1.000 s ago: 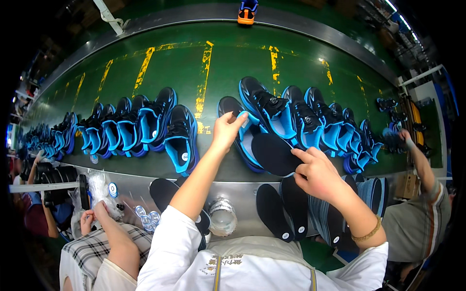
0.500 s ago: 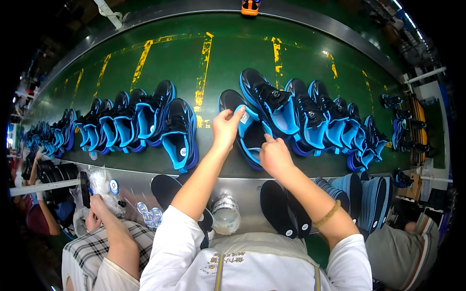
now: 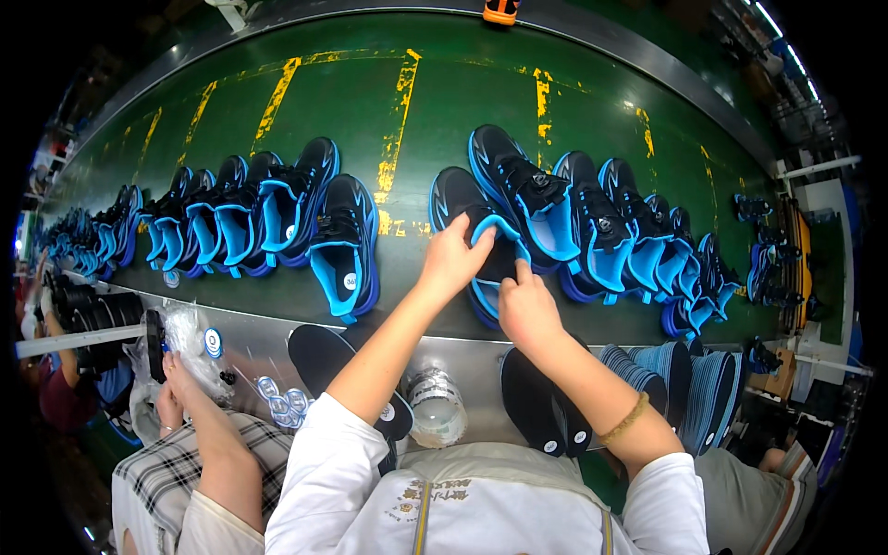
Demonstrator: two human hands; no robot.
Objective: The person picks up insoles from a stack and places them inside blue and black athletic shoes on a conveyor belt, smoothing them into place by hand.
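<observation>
A black sneaker with blue lining and a blue-edged sole [image 3: 455, 192] lies on the green belt in front of me, toe pointing away. My left hand [image 3: 455, 261] is closed on its upper at the tongue, thumb against the lining. At the near right side of the opening, my right hand [image 3: 529, 303] grips the collar edge, its index finger stretched along the rim and the other fingers curled. The inside of the shoe is partly hidden by my hands. Another sneaker [image 3: 504, 157] leans against it on the right.
Rows of matching sneakers [image 3: 305, 194] stand left and right on the belt [image 3: 462, 92]. Black insoles [image 3: 546, 398], stacked insoles [image 3: 708, 398], a tape roll [image 3: 435, 407] and round stickers [image 3: 285, 404] lie on the metal ledge [image 3: 481, 356]. A co-worker's arm [image 3: 208, 416] is at left.
The left hand has come down slightly and its thumb now lies lower along the tongue, which looks less pulled up. The right hand has moved slightly down at the collar.
</observation>
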